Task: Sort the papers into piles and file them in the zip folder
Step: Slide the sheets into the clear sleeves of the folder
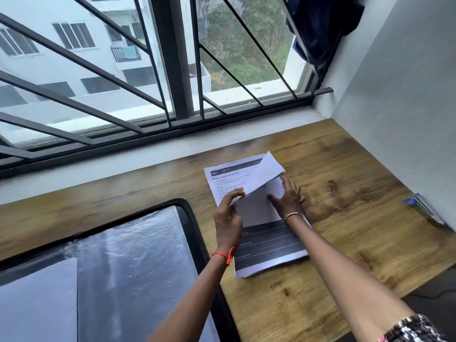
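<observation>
A stack of printed papers (269,245) lies on the wooden desk (345,218), its near part showing dark bands with lines. My left hand (228,218) pinches the near corner of a few lifted sheets (264,174), which tilt up and away over the stack. My right hand (287,198) lies flat with spread fingers on the white sheet underneath. A printed page with a dark header (229,177) shows at the stack's far left. The zip folder (103,262), clear plastic with a black zip edge, lies to the left of the papers.
A barred window (148,70) runs along the far side behind a grey sill. A grey wall (394,107) closes the right side. A small blue and white object (423,209) leans at the wall's foot. Dark cloth (320,25) hangs top right.
</observation>
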The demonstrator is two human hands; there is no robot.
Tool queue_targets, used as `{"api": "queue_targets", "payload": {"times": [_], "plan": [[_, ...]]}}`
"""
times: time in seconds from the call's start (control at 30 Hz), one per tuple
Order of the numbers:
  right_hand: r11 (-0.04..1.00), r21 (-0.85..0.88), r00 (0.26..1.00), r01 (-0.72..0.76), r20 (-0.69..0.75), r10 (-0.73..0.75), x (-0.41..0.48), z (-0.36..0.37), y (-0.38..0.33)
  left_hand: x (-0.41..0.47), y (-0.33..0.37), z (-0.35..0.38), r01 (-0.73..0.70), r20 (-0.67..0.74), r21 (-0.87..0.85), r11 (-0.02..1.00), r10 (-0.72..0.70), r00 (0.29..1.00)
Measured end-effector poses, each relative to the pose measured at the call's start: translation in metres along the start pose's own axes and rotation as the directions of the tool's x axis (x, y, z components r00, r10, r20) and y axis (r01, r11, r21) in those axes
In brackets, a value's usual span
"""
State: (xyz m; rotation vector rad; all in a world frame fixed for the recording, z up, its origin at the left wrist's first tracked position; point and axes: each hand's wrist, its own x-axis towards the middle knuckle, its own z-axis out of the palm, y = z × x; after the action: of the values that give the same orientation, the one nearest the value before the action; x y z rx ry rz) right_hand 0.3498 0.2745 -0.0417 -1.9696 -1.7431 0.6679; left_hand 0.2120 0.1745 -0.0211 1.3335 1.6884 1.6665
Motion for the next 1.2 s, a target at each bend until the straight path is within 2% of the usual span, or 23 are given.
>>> {"api": "queue_targets", "payload": {"times": [0.07,0.13,0.23,0.37,0.57,0.67,0.8,0.87,0.93,1.0,1.1,1.2], "plan": [[0.999,0.051,1.000,0.004,-0.001,-0.004,0.001,-0.002,0.001,0.001,0.000,-0.001,0.068,-0.037,-0.047,0.997,-0.070,0.997],[0.989,0.146,1.000,-0.012,-0.015,0.014,0.002,-0.005,-0.002,0.006,0.001,-0.001,0.207,-0.079,-0.161,0.965,-0.222,0.972],[0.964,0.264,0.996,-0.028,-0.072,0.049,0.007,-0.009,-0.008,0.012,0.003,-0.006,0.388,-0.081,-0.394,0.833,-0.452,0.889],[0.888,0.456,0.990,-0.062,-0.088,0.114,0.007,-0.016,-0.021,0.014,0.001,-0.028,0.481,0.020,-0.525,0.702,-0.554,0.832],[0.864,0.502,0.990,0.023,-0.132,0.050,-0.006,-0.011,-0.050,0.015,-0.008,-0.066,0.559,0.102,-0.559,0.612,-0.619,0.779],[0.814,0.580,0.999,0.013,-0.042,0.014,-0.015,-0.001,-0.068,0.014,-0.011,-0.092,0.577,0.116,-0.552,0.602,-0.630,0.768],[0.762,0.642,0.985,-0.084,0.169,-0.034,-0.032,0.005,-0.096,0.015,-0.016,-0.140,0.574,0.107,-0.599,0.559,-0.654,0.749],[0.728,0.665,0.940,-0.165,0.329,-0.087,-0.044,0.009,-0.110,0.016,-0.018,-0.166,0.559,0.104,-0.615,0.556,-0.646,0.757],[0.752,0.629,0.883,-0.195,0.447,-0.145,-0.058,0.015,-0.124,0.017,-0.018,-0.192,0.548,0.102,-0.626,0.555,-0.638,0.763],[0.764,0.611,0.839,-0.207,0.512,-0.182,-0.072,0.023,-0.137,0.020,-0.017,-0.216,0.536,0.097,-0.635,0.556,-0.631,0.770],[0.701,0.651,0.780,-0.293,0.586,-0.218,-0.096,0.038,-0.155,0.020,-0.019,-0.250,0.543,0.097,-0.624,0.562,-0.634,0.767],[0.713,0.643,0.749,-0.278,0.610,-0.258,-0.117,0.050,-0.171,0.019,-0.016,-0.276,0.546,0.106,-0.616,0.568,-0.627,0.772]]}}
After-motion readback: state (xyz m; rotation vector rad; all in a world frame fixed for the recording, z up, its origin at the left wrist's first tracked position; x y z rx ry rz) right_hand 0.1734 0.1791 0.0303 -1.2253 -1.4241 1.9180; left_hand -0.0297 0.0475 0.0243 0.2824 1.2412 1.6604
